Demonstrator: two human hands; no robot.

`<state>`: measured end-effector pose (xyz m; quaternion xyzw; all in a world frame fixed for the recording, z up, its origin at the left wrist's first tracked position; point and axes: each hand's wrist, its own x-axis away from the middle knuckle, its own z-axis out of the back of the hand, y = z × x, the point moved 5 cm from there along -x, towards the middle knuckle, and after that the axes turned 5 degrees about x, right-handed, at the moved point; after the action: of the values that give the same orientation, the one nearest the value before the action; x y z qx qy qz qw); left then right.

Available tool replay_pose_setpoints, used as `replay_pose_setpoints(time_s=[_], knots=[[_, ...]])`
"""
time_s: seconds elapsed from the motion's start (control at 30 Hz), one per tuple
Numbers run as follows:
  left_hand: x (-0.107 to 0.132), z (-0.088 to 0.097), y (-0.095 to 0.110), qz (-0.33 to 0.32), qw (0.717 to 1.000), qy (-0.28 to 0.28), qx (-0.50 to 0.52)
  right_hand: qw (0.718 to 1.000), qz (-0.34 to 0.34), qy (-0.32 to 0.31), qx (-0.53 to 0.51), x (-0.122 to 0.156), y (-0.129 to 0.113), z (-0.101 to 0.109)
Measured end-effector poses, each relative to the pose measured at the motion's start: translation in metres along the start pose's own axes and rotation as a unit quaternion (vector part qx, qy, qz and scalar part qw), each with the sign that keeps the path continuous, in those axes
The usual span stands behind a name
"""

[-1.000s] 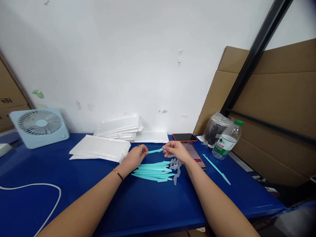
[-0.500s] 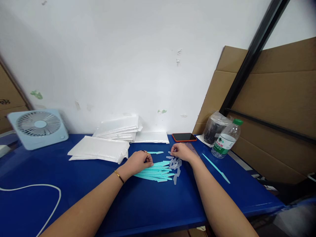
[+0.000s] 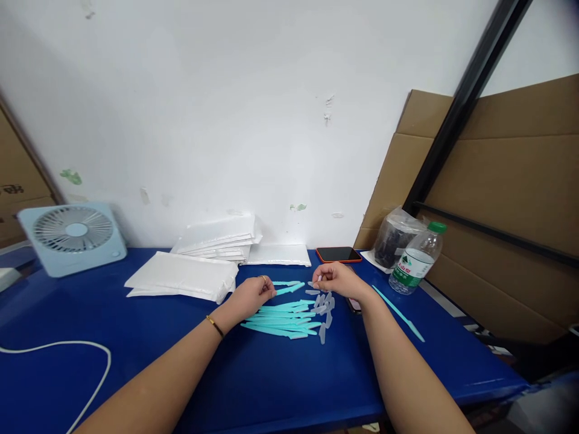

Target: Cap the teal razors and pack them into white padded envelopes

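Note:
My left hand (image 3: pixel 251 295) pinches the end of a teal plastic stick (image 3: pixel 289 289) and lifts it above a pile of several teal sticks (image 3: pixel 280 319) lying on the blue table (image 3: pixel 226 374). My right hand (image 3: pixel 335 279) is closed on a small clear plastic cap (image 3: pixel 318 279), just right of the stick's tip. Several more clear caps (image 3: pixel 324 308) lie under that hand. One teal stick (image 3: pixel 286 283) lies apart behind the pile.
A capped teal stick (image 3: pixel 398 313) lies to the right, near a water bottle (image 3: pixel 416 259) and a bagged dark jar (image 3: pixel 392 238). A phone (image 3: pixel 338 254), white mailers (image 3: pixel 185 277), a small fan (image 3: pixel 72 236) and a white cable (image 3: pixel 67 349) are around.
My left hand set one stick down behind the pile, then picked another from the pile. My right hand dropped to the caps and took one up.

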<state>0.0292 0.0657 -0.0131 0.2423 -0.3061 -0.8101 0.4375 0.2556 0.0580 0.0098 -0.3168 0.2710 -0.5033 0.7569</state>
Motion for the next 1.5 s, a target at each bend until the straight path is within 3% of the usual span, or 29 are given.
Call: replay_pose_setpoints(time_s=[0.13,0.23,0.47,0.7,1.07,1.27,1.5], knots=[[0.000,0.006,0.001,0.006,0.997,0.009,0.071,0.975,0.081,0.143,0.149,0.004,-0.021,0.006],[-0.002,0.008,-0.004,0.027,0.996,0.017,0.082,0.945,0.130,0.182,0.239,0.005,-0.032,0.002],[-0.006,0.009,-0.015,0.051,0.993,0.029,0.098,0.892,0.170,0.169,0.383,0.001,-0.034,-0.016],[-0.004,0.008,-0.015,0.055,0.992,0.029,0.114,0.868,0.168,0.165,0.437,0.000,-0.035,-0.019],[-0.003,0.007,-0.010,0.069,0.990,0.020,0.123,0.851,0.185,0.160,0.464,0.000,-0.040,-0.026],[-0.005,0.008,-0.016,0.066,0.989,0.030,0.126,0.839,0.179,0.197,0.474,0.004,-0.039,-0.018],[-0.003,0.007,-0.013,0.068,0.989,0.029,0.126,0.843,0.185,0.164,0.478,0.002,-0.043,-0.027]])
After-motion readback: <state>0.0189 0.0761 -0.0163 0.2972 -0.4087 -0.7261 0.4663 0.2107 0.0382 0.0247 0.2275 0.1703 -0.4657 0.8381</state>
